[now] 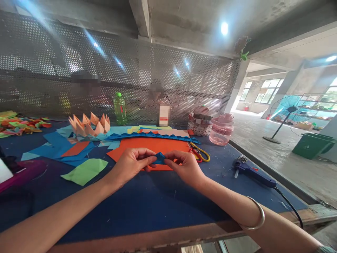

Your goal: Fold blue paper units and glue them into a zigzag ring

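Observation:
Between both hands is a small piece of folded blue paper [159, 159], raised a little above the table. My left hand [137, 161] pinches its left end, and my right hand [184, 165] pinches its right end. Under them lies a sheet of orange paper [129, 144]. Just beyond it runs a long strip of blue folded points [147, 135]. Scissors with yellow and red handles [201, 153] lie to the right of my right hand. A green sheet of paper [85, 171] is left of my left hand.
An orange spiked paper ring [89, 127] stands at the back left, near a green bottle [120, 109]. A basket [199, 124] and a pink jug [222, 130] stand at the back right. A glue gun [254, 173] with its cord lies near the right edge.

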`<control>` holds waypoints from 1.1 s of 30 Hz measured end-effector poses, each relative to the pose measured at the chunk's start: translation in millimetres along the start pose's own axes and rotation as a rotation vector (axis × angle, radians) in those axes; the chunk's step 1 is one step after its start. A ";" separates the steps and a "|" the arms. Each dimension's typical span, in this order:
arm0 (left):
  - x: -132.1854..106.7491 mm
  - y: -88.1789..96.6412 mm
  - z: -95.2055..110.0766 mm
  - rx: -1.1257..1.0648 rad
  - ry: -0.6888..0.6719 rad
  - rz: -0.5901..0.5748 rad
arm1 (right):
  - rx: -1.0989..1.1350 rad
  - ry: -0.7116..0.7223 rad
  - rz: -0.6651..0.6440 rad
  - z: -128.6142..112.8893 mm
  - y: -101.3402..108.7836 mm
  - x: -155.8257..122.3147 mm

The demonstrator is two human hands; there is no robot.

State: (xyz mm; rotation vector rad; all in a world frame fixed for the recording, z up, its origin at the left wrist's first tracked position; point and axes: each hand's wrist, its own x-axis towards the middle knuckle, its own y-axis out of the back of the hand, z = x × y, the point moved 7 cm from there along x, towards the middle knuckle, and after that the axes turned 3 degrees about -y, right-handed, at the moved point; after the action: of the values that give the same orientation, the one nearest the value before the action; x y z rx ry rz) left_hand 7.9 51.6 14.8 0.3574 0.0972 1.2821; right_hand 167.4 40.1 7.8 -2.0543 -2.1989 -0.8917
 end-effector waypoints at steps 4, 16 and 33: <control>0.4 -0.8 -0.8 0.011 -0.017 -0.009 | -0.026 -0.004 0.010 -1.2 0.4 0.1; -1.2 -3.1 -3.6 0.150 -0.042 -0.090 | -0.079 -0.005 0.013 -3.1 -0.1 1.5; -2.6 -4.5 -2.0 0.221 -0.087 -0.133 | -0.099 0.033 0.015 -4.1 0.7 1.5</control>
State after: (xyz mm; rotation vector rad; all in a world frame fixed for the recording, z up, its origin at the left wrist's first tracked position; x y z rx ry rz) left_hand 10.7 48.5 11.3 0.5869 0.1864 1.1254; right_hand 166.3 39.8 12.0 -2.0785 -2.1623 -1.0457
